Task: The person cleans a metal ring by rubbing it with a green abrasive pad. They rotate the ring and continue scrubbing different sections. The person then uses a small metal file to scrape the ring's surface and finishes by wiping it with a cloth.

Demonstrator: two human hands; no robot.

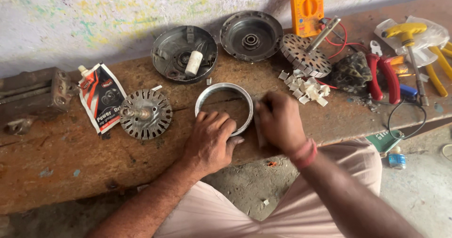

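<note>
A shiny metal ring (221,88) lies flat on the rusty brown workbench (70,153). My left hand (209,141) rests on the ring's near rim, fingers curled over it. My right hand (278,121) presses against the ring's right side with closed fingers that seem to pinch a small pale piece; a thin grey strip shows under the hand. A red band circles the right wrist.
Slotted steel rotor with shaft (144,114) and a grease pouch (101,96) lie left. Two round motor covers (184,53) (251,35), a second slotted core (306,54), white paper bits (306,88), an orange multimeter (306,7), red pliers (383,74) and a yellow-handled tool (408,35) lie behind.
</note>
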